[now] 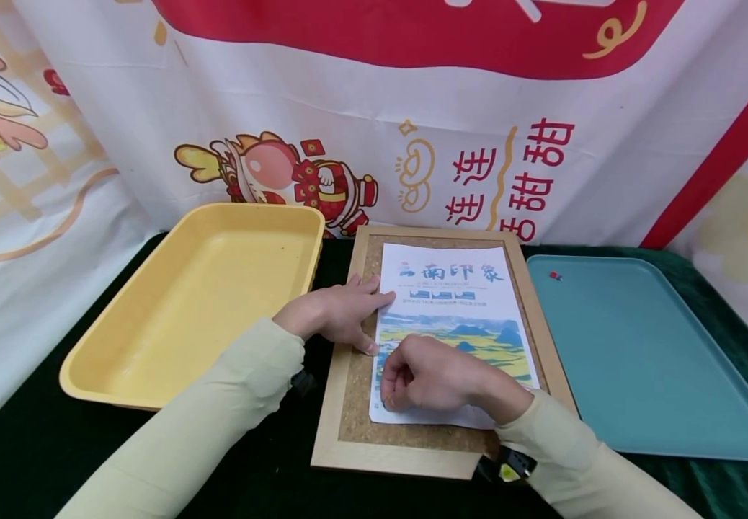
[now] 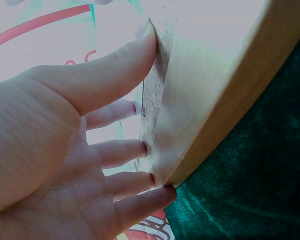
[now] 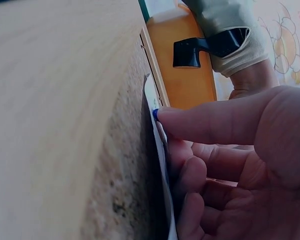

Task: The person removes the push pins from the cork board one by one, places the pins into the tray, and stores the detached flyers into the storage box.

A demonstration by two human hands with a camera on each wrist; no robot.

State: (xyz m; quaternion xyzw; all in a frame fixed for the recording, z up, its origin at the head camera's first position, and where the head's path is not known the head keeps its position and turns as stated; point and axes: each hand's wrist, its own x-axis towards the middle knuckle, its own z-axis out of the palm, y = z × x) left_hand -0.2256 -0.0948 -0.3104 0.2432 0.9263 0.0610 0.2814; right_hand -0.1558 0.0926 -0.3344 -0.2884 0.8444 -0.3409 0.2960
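A printed paper poster (image 1: 455, 277) with a landscape picture lies on a wood-framed corkboard (image 1: 356, 407). My left hand (image 1: 343, 311) is spread along the poster's left edge, thumb and fingertips resting on the paper margin, cork and frame. Over the poster's lower left corner, my right hand (image 1: 435, 375) pinches a small blue push pin (image 3: 155, 114) between thumb and index finger. In the right wrist view the pin is right at the paper, whose lower edge curls slightly off the cork. The pin's point is hidden.
To the left sits a deep yellow tray (image 1: 218, 288). On the right is a flat blue tray (image 1: 653, 360) with a tiny red piece (image 1: 555, 276) near its far left corner. Dark green cloth (image 1: 264, 461) covers the table, and a printed banner (image 1: 348, 94) hangs behind.
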